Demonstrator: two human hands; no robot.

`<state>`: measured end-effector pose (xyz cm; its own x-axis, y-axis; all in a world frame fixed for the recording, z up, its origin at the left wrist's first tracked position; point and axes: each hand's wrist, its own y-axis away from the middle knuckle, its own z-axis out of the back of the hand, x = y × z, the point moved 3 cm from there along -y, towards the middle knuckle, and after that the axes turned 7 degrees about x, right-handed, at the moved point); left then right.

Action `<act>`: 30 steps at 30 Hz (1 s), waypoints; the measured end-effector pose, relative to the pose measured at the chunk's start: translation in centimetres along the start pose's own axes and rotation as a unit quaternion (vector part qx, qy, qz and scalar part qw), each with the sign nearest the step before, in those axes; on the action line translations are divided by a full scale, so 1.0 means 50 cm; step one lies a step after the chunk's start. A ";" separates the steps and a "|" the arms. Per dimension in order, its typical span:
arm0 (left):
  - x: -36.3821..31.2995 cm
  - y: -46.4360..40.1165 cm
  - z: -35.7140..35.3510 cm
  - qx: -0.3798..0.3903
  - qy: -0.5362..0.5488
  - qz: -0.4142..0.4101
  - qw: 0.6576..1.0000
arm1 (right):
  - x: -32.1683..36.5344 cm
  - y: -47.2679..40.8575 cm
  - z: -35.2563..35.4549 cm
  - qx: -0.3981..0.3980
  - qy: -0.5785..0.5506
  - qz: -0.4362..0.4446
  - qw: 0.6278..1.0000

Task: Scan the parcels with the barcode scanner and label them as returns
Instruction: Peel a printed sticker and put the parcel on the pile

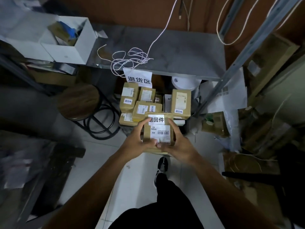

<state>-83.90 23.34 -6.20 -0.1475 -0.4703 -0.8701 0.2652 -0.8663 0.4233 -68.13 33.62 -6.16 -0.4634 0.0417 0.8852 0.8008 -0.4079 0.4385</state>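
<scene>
We hold a brown cardboard parcel (pixel 158 129) out in front of us with both hands, above the white tiled floor (pixel 92 156) and just short of the pile of similar brown parcels (pixel 145 103) stacked under the grey metal shelf (pixel 173 50). Our left hand (pixel 137 139) clasps its left edge, fingers curled over the top corner and thumb on the near face; our right hand (pixel 178 142) clasps the right edge the same way, so both grips are closed around the parcel.

The parcel's long axis runs away from us, its labelled face turned up. At the far end sits a white sticker (pixel 156 119) printed 退回件, read upright from our side. Below it a white shipping label (pixel 160 133) lies turned sideways: we read "MX", "MXRC" and "03" beside a barcode; the number string along it looks too small to read.

Several parcels in the pile carry small stickers with the same 退回件. A white paper sign (pixel 138 77) hanging from the shelf edge reads 退货区. A pale tangled cord (pixel 130 58) lies on the shelf, and a white open carton (pixel 66 40) stands at its left.
</scene>
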 end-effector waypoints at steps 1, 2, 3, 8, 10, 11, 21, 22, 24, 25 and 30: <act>-0.006 -0.029 0.010 -0.002 0.001 0.008 1.000 | 0.004 -0.030 0.018 0.008 -0.009 -0.001 1.000; -0.013 -0.058 0.020 -0.003 0.003 0.013 1.000 | 0.008 -0.061 0.035 0.016 -0.013 -0.004 1.000; -0.020 -0.087 0.030 -0.004 0.005 0.019 1.000 | 0.011 -0.091 0.052 0.024 -0.014 -0.007 1.000; -0.041 -0.228 0.078 0.001 0.011 0.029 1.000 | 0.036 -0.231 0.129 0.036 -0.006 -0.010 0.999; -0.040 -0.279 0.099 0.001 0.012 0.027 1.000 | 0.043 -0.284 0.149 0.033 0.010 -0.017 0.999; -0.039 -0.305 0.110 0.001 0.010 0.024 1.000 | 0.043 -0.312 0.157 0.031 0.020 -0.019 0.999; 0.115 -0.592 0.245 -0.014 -0.080 0.044 0.996 | -0.020 -0.640 0.192 0.012 0.072 -0.036 0.997; 0.131 -0.622 0.260 -0.021 -0.097 0.041 0.994 | -0.031 -0.677 0.193 0.007 0.074 -0.033 0.997; 0.164 -0.679 0.287 -0.028 -0.130 0.034 0.991 | -0.056 -0.751 0.192 0.000 0.076 -0.026 0.997; 0.179 -0.705 0.299 -0.028 -0.144 0.034 0.989 | -0.069 -0.786 0.191 0.000 0.080 -0.025 0.996; 0.239 -0.812 0.343 -0.030 -0.287 0.074 0.955 | -0.141 -0.922 0.190 -0.018 0.115 -0.026 0.993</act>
<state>-112.81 50.01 -29.46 -0.5974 -0.6171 -0.5122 0.3760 -0.7796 0.5009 -98.15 60.78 -31.14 -0.5806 -0.1441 0.8014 0.7621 -0.4426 0.4726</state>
